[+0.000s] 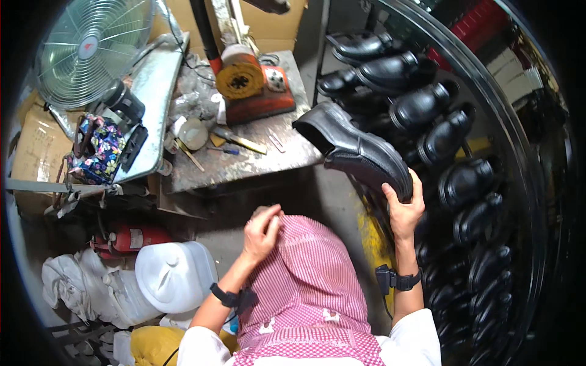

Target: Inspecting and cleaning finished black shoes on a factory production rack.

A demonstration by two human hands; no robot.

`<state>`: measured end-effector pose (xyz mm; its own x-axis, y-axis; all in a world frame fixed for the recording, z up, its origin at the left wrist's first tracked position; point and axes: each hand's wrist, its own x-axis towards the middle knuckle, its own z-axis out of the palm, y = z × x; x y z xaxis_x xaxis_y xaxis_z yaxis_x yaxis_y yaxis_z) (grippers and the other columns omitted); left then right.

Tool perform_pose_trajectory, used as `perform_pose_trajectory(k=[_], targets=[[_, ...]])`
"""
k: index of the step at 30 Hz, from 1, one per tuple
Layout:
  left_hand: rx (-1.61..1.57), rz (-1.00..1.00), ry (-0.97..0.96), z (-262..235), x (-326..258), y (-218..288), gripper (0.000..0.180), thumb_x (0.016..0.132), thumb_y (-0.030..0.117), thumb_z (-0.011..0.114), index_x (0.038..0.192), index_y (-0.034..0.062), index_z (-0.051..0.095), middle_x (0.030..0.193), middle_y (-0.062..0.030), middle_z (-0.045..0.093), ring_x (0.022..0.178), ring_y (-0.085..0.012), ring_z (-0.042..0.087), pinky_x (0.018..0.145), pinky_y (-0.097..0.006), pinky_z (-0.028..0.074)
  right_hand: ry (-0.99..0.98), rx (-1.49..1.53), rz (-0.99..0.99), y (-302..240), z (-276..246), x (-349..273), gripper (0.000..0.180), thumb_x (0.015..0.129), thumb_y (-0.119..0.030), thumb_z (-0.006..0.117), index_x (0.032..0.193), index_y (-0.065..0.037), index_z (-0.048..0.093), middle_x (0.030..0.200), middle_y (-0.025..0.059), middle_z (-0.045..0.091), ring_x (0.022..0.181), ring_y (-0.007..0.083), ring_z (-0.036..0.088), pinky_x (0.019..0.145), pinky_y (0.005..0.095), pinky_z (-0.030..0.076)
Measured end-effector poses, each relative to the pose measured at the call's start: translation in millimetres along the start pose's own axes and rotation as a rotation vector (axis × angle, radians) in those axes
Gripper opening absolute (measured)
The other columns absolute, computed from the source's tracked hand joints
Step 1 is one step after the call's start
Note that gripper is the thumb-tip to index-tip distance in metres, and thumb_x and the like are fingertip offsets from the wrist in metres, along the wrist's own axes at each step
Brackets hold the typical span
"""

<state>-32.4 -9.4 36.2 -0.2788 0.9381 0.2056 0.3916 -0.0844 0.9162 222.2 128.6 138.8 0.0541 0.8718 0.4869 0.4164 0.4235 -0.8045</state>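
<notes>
My right hand (405, 206) grips a black leather shoe (366, 149) by its toe end, thumb on one side and fingers on the other. The shoe is held up in the air, its opening turned toward the workbench, beside a rack of similar shoes. Over my knee, on the red-and-white checked apron (317, 262), my left hand (262, 233) is closed with curled fingers. What it may hold is hidden.
Several black shoes (424, 105) line the rack at right, behind a curved dark rail (519, 134). A metal workbench (238, 161) carries an orange machine (259, 100), a brush and small tools. At left stand a fan (91, 49), fire extinguisher (131, 238) and white plastic jug (171, 274).
</notes>
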Motion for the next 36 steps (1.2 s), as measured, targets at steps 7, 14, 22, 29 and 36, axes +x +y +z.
perform_pose_trajectory(k=[7,14,22,29,36], targets=[[0.270,0.263,0.110,7,10,13,0.020,0.076,0.006,0.058,0.094,0.0002,0.062,0.076,-0.0139,0.063,0.063,-0.0255,0.061,0.057,-0.032,0.048,0.200,-0.023,-0.102,6,92,79,0.047,0.070,-0.017,0.075,0.110,-0.003,0.055,0.093,0.0120,0.064,0.083,0.0192,0.061,0.078,0.0304,0.047],[0.295,0.238,0.071,6,17,12,0.019,0.075,0.007,0.058,0.092,-0.0005,0.063,0.074,-0.0134,0.063,0.060,-0.0232,0.061,0.053,-0.030,0.048,0.288,-0.012,-0.057,10,175,145,0.050,0.069,-0.024,0.075,0.111,-0.007,0.055,0.096,0.0160,0.063,0.088,0.0264,0.061,0.080,0.0348,0.046],[0.265,0.238,0.099,1,22,9,0.022,0.073,0.004,0.059,0.094,-0.0020,0.061,0.068,-0.0121,0.060,0.058,-0.0236,0.059,0.052,-0.031,0.048,0.390,0.018,-0.077,12,228,198,0.053,0.068,-0.031,0.075,0.111,-0.007,0.055,0.093,0.0154,0.064,0.086,0.0276,0.061,0.079,0.0356,0.045],[0.265,0.261,0.130,1,26,5,0.021,0.072,0.004,0.059,0.092,-0.0012,0.061,0.067,-0.0104,0.060,0.057,-0.0215,0.059,0.050,-0.029,0.048,0.403,0.068,-0.069,12,248,211,0.053,0.067,-0.030,0.076,0.109,-0.006,0.056,0.092,0.0145,0.064,0.085,0.0264,0.061,0.079,0.0346,0.045],[0.262,0.232,0.108,2,27,0,0.019,0.073,0.005,0.059,0.091,-0.0004,0.062,0.065,-0.0099,0.059,0.055,-0.0212,0.059,0.050,-0.029,0.047,0.338,0.074,-0.083,2,260,214,0.054,0.068,-0.032,0.075,0.112,-0.009,0.055,0.095,0.0150,0.064,0.088,0.0272,0.061,0.081,0.0354,0.045]])
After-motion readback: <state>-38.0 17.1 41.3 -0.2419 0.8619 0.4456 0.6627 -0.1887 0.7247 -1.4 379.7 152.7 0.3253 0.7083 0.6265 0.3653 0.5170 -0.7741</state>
